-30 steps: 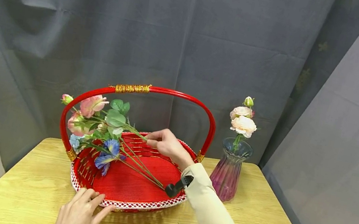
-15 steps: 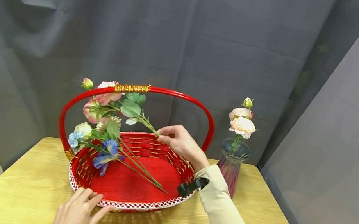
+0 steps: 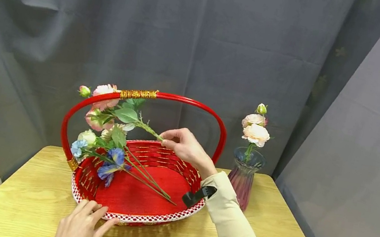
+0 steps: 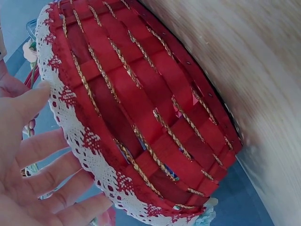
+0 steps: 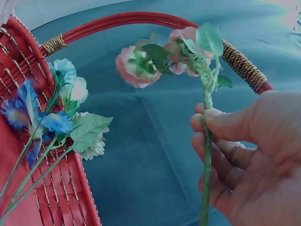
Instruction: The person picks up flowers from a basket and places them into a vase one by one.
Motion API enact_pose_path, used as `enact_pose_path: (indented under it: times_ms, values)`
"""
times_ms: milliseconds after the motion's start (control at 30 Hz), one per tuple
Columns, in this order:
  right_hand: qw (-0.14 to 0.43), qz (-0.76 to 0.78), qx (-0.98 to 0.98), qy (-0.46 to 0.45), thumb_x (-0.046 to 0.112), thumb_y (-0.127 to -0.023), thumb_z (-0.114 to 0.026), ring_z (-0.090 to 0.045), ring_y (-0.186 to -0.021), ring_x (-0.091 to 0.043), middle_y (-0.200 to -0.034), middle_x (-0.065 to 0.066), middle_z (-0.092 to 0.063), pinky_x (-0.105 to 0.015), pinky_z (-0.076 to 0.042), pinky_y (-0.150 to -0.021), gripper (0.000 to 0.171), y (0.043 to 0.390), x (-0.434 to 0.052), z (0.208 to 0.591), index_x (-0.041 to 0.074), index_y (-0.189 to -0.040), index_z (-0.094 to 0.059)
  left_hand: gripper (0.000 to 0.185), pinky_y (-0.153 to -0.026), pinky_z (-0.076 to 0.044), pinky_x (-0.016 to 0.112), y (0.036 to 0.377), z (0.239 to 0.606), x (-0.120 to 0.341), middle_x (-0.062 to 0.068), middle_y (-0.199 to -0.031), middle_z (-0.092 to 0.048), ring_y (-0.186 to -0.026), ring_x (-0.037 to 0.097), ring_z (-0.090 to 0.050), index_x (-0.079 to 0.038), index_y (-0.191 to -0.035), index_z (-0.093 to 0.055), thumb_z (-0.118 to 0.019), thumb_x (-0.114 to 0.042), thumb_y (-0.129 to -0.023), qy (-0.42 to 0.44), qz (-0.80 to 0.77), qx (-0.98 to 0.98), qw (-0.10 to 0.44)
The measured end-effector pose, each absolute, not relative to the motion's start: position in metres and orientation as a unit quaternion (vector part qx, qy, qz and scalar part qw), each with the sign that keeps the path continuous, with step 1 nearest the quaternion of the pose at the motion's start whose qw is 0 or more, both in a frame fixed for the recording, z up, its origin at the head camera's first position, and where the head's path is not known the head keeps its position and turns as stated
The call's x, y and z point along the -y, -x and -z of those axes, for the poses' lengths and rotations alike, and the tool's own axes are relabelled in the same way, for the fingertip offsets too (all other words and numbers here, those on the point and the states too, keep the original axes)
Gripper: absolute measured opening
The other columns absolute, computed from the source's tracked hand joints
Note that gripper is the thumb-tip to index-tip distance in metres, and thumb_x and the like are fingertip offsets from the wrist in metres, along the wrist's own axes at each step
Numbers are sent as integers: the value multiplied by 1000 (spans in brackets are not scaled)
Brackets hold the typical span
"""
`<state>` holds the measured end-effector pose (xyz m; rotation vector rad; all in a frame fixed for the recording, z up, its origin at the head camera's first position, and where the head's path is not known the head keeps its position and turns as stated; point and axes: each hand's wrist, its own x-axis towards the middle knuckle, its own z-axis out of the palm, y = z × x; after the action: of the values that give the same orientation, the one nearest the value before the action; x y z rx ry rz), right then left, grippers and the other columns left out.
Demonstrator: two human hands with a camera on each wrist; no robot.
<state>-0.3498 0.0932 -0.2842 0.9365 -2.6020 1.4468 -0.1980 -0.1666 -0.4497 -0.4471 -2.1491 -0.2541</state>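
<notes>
Pinched between thumb and fingers, the stem of a pink flower spray point(image 3: 126, 115) sits in the grip of the right hand point(image 3: 187, 147), which is closed down to the thickness of that stem with no wide gap left. From this grip, near the centre of the head view, the spray runs to the upper left: its long axis tilts, blooms high, and the top blooms reach behind the red handle point(image 3: 193, 101) as the head camera sees it. In the right wrist view the stem also continues below the fingers, toward the bottom edge. The stem stands above the far rim of the red basket point(image 3: 158, 218), whose floor opens below the right hand. Inside, at left, lie blue and pale flowers point(image 3: 113, 160), their thin stems pointing to the lower right, roughly in line with the held stem's slant. The left hand point(image 3: 81, 226), lower left of the frame, rests fingers over the near lace rim with the thumb outside, a light hold well apart from the spray; the right is plainly the nearer hand. Farther right on the table point(image 3: 269, 232), a purple glass vase point(image 3: 243, 177) holds peach blooms point(image 3: 256, 134).
</notes>
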Motion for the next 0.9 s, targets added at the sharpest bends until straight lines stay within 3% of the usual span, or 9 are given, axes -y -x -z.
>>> enact_pose_path:
  times_ms: [333, 467, 600, 733, 900]
  values:
    - [23, -433, 851, -295, 4, -93, -62, -61, -83, -19, -95, -11, -71, -26, -49, -76, 16, 345, -110, 293, 6, -106, -73, 71, -40, -44, 31, 198, 451, 167, 1, -81, -61, -75, 19, -56, -11, -84, -74, -34, -69, -96, 184, 106, 862, 461]
    - [34, -439, 847, -299, 3, -93, -62, -60, -81, -23, -91, -9, -69, -24, -48, -73, 16, 340, -126, 300, 4, -105, -71, 68, -42, -45, 32, 198, 449, 168, 0, -81, -61, -75, 19, -56, -12, -85, -74, -37, -68, -95, 187, 102, 866, 453]
    - [27, -441, 849, -291, 3, -94, -59, -58, -77, -20, -88, -6, -67, -25, -47, -70, 17, 335, -145, 306, 2, -107, -70, 66, -42, -45, 30, 198, 448, 168, -1, -81, -60, -75, 18, -57, -12, -85, -74, -41, -68, -94, 188, 99, 869, 446]
    - [20, -445, 852, -274, 4, -96, -58, -57, -75, -12, -90, -9, -67, -27, -49, -70, 19, 332, -165, 311, 0, -111, -69, 69, -42, -45, 31, 197, 449, 168, 0, -81, -60, -74, 19, -56, -11, -85, -74, -36, -68, -95, 187, 100, 868, 450]
    - [15, -462, 849, -257, 3, -96, -57, -60, -81, -11, -95, -11, -68, -28, -51, -76, 19, 329, -187, 317, -3, -111, -66, 69, -42, -44, 30, 197, 448, 169, 0, -81, -60, -74, 18, -56, -11, -85, -74, -37, -69, -95, 185, 99, 869, 447]
